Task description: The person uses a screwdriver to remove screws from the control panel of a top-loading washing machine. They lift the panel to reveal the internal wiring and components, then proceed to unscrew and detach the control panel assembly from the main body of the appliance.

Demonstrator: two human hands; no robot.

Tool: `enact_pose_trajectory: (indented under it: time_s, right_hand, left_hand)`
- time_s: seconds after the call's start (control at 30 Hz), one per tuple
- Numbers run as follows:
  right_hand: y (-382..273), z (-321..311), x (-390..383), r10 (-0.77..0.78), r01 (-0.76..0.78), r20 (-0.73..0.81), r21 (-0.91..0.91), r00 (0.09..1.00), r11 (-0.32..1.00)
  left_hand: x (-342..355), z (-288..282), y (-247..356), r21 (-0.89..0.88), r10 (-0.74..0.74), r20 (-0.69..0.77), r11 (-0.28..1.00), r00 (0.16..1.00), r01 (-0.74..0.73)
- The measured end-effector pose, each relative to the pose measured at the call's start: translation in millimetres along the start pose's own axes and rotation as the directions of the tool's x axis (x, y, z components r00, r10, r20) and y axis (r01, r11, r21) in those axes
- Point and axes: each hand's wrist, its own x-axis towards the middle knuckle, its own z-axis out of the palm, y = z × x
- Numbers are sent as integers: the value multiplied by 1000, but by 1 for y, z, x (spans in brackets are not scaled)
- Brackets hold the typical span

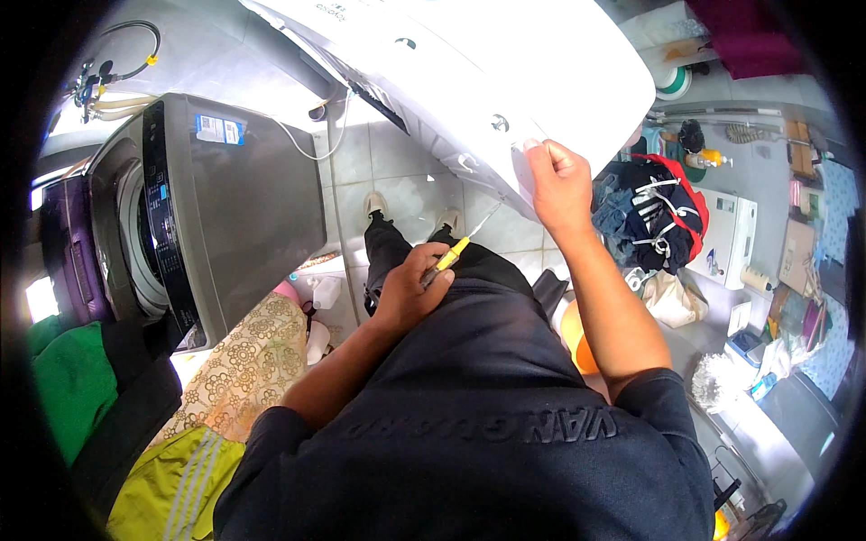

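My left hand (pixel 413 293) is wrapped around the yellow handle of a screwdriver (pixel 447 261), held in front of my waist. Its thin metal shaft points up and to the right, toward the lower edge of a big white appliance casing (pixel 550 72). That casing is tilted across the top of the view, with small dark round openings in its face. At its lower right edge my right hand (pixel 561 189) is closed, thumb lying against the white surface and the other fingers curled at the edge. What lies under those fingers is hidden.
A grey top-loading washing machine (pixel 257 176) stands at left. A patterned cloth (pixel 239 365) and a yellow-green garment (pixel 176 482) lie in front of it. To the right are a pile of dark clothes (pixel 663 216) and an orange container (pixel 577 335). A thin white cable (pixel 302 153) hangs near the washing machine.
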Motion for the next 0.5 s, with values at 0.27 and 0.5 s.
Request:
enact_pose_trajectory:
  time_s: [0.27,0.5]
  right_hand:
    - [-3,0,-4,-1,1,0,19,1000,1000]
    - [-1,-1,-3,-8,9,-19,35,1000,999]
  left_hand:
    - [4,4,-4,4,44,-18,999,999,-43]
    - [1,3,1,-2,-5,-8,1000,1000,5]
